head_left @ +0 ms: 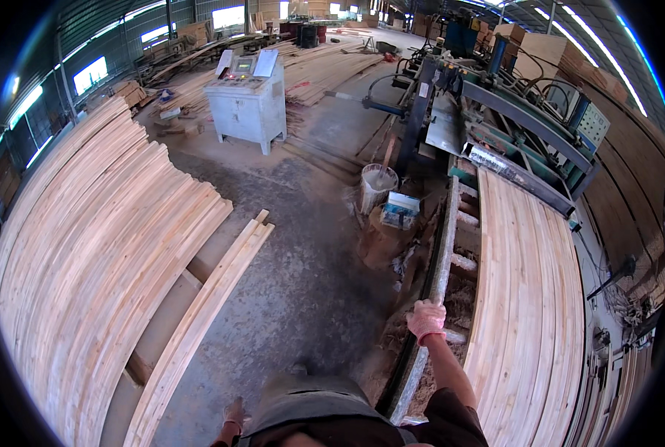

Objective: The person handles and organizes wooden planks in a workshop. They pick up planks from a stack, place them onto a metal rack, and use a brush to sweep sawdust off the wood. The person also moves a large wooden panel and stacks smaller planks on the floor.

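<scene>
My right hand (426, 320), in a pink-and-white work glove, is closed over the long metal rail (443, 257) along the left side of the roller frame. Just right of it lies a wide panel of pale wood boards (526, 298), laid side by side, its far end at the press machine (489, 112). At the lower edge, my left hand (233, 414) hangs low beside my apron (310, 406). It is dark and partly cut off, so its fingers are unclear. Nearest to it are some narrow pale boards (206, 320).
A large stack of pale boards (94, 276) fills the left side. Ahead stands a grey control cabinet (247, 104). A white bucket (377, 186) and a blue-and-white box (401, 210) sit beside the rail. Grey concrete floor (288, 290) runs between the stack and the frame.
</scene>
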A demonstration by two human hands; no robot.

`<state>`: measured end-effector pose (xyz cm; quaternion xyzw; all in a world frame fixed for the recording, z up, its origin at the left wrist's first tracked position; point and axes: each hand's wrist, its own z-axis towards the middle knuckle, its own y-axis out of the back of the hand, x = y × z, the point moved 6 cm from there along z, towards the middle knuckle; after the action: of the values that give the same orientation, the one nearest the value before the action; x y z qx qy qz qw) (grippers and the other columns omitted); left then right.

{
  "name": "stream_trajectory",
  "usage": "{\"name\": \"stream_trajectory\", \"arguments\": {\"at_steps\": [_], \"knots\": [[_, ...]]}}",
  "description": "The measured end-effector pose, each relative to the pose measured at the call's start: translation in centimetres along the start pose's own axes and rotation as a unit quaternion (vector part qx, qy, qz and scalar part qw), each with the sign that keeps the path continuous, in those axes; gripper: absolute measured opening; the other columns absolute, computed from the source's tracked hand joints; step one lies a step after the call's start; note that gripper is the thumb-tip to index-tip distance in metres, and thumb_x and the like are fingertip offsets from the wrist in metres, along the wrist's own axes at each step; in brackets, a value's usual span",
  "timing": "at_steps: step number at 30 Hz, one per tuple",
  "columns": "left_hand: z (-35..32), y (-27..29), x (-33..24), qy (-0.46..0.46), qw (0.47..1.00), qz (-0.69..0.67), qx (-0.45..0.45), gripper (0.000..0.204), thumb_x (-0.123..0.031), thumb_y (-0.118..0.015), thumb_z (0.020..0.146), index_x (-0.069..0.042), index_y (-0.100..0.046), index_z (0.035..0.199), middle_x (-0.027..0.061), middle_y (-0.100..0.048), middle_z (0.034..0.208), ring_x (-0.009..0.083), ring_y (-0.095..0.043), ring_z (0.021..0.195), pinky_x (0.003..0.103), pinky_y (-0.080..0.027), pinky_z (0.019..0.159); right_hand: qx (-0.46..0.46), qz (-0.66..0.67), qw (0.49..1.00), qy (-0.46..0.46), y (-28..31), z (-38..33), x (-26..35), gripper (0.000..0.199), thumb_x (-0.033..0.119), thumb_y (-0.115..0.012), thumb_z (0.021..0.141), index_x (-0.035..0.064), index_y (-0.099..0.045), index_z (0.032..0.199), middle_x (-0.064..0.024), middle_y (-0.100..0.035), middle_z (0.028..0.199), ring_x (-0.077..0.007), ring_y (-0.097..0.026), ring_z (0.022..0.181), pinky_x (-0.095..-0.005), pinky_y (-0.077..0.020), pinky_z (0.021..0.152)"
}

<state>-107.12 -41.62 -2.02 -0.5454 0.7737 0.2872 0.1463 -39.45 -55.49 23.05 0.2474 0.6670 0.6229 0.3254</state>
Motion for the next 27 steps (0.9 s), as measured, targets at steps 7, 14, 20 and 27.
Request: {"name": "stream_trajectory", "arguments": {"at_steps": [7, 14, 20, 27], "knots": [[1.5, -2.4, -4.1, 0.032, 0.956, 0.087, 0.279, 0.057, -0.036, -0.061, 0.1, 0.004, -0.053, 0.139, 0.0324, -0.065, 0.127, 0.0448, -0.069, 0.106, 0.055, -0.061, 0.082, -0.025, 0.016, 0.999, -0.013, -0.6, -0.1, 0.3, 0.035, 0.04, -0.072, 0.082, 0.0099, -0.074, 0.099, -0.0116, -0.071, 0.111, -0.0359, -0.058, 0.125, -0.0473, -0.0487, 0.096], [0.6, -2.0, -8.1, 0.051, 0.972, 0.113, 0.198, 0.056, -0.032, -0.064, 0.096, 0.007, -0.053, 0.134, 0.0314, -0.069, 0.116, 0.0435, -0.072, 0.098, 0.052, -0.062, 0.081, -0.037, 0.008, 0.999, 0.002, 0.2, -0.8, -0.2, 0.032, 0.042, -0.068, 0.087, 0.013, -0.074, 0.1, -0.0091, -0.071, 0.108, -0.0319, -0.068, 0.105, -0.0467, -0.0509, 0.091], [1.3, -1.7, -4.8, 0.038, 0.986, 0.002, 0.161, 0.036, -0.026, -0.061, 0.092, 0.005, -0.061, 0.112, 0.026, -0.072, 0.103, 0.0354, -0.074, 0.077, 0.046, -0.061, 0.064, 0.037, -0.008, 0.999, -0.018, -0.6, 0.3, 0.1, 0.034, 0.04, -0.063, 0.092, 0.0127, -0.074, 0.109, -0.0078, -0.069, 0.119, -0.0371, -0.051, 0.132, -0.0492, -0.0457, 0.099], [1.6, -1.7, -2.4, 0.053, 0.987, 0.032, 0.149, 0.035, -0.026, -0.063, 0.093, 0.001, -0.06, 0.115, 0.0259, -0.071, 0.104, 0.0361, -0.07, 0.071, 0.045, -0.056, 0.056, 0.045, -0.001, 0.999, -0.009, -0.8, 0.1, -0.3, 0.035, 0.04, -0.062, 0.094, 0.0111, -0.074, 0.111, -0.0109, -0.068, 0.121, -0.0386, -0.05, 0.134, -0.0488, -0.045, 0.1]]}}
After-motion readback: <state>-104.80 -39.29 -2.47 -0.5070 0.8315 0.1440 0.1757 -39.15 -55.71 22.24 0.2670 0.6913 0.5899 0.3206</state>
